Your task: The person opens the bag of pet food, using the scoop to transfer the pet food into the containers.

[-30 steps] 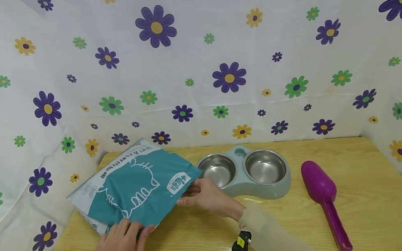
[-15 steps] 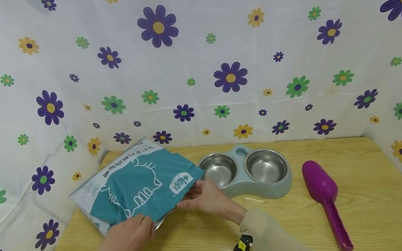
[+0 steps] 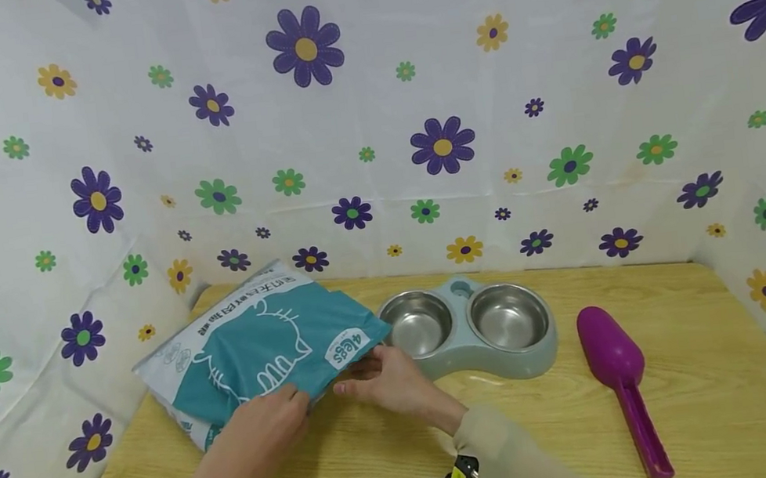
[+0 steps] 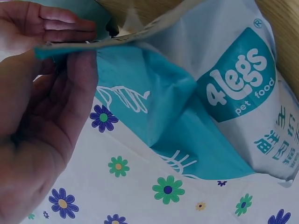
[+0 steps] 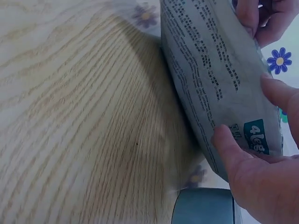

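A teal and white pet food bag [image 3: 260,340] with a white cat drawing leans at the left of the table, its near edge raised. My left hand [image 3: 272,421] grips that edge near its middle; in the left wrist view the fingers [image 4: 81,77] curl at the opening-side rim of teal plastic. At the bag's right corner, by the "4legs" label, my right hand [image 3: 395,383] holds the edge. The right wrist view shows the printed back of the bag [image 5: 210,70], with a fingertip [image 5: 224,137] of the right hand against it.
Right of the bag stands a pale blue double feeder [image 3: 504,363] with two steel bowls, close to my right hand. A purple scoop [image 3: 617,362] lies farther right. Flowered cloth [image 3: 369,114] hangs behind and at both sides of the wooden table [image 3: 709,359].
My left hand has slid right along the bag's near edge, closer to my right hand, and its fingers have closed over that edge. The right hand stays at the corner; bag hardly moves.
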A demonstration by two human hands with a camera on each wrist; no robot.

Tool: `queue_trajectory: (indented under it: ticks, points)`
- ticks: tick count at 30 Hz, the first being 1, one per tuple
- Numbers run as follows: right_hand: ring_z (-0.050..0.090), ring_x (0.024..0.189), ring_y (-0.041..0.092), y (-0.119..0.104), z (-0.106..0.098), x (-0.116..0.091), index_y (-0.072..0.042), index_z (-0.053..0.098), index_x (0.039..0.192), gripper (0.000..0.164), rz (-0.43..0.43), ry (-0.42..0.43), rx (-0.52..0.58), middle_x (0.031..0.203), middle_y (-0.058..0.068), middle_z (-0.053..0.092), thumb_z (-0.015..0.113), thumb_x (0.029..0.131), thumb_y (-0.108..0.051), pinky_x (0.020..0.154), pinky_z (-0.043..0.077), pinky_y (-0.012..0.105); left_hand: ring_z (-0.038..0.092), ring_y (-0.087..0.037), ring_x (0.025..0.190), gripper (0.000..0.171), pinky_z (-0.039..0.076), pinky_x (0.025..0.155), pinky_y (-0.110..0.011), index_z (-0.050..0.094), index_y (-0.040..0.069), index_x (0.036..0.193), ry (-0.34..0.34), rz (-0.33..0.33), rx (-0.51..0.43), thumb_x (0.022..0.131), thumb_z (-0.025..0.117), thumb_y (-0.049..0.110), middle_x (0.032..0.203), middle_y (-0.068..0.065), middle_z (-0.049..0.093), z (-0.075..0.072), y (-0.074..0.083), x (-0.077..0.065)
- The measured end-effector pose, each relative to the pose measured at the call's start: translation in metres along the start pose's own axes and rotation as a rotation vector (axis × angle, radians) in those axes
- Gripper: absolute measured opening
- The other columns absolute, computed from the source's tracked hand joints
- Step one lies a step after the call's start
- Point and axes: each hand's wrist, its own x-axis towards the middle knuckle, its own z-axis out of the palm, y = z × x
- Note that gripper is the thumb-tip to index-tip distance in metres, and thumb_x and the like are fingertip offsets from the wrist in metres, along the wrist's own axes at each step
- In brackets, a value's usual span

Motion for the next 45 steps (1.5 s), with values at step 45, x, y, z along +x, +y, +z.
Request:
queue_trajectory:
  ticks: [45]
  points:
    - [0.075, 0.075, 0.016, -0.002, 0.028, 0.000, 0.003, 0.069, 0.107, 0.021, 0.104, 0.181, 0.271, 0.091, 0.014, 0.078, 0.071, 0.087, -0.002, 0.077, 0.062, 0.036, 0.037, -0.004, 0.059, 0.030, 0.032, 0.054, -0.020, 0.048, 0.018, 0.079, 0.046, -0.084, -0.274, 0.086, 0.076, 0.010, 0.067, 0.009, 0.040, 0.021, -0.003, 0.007]
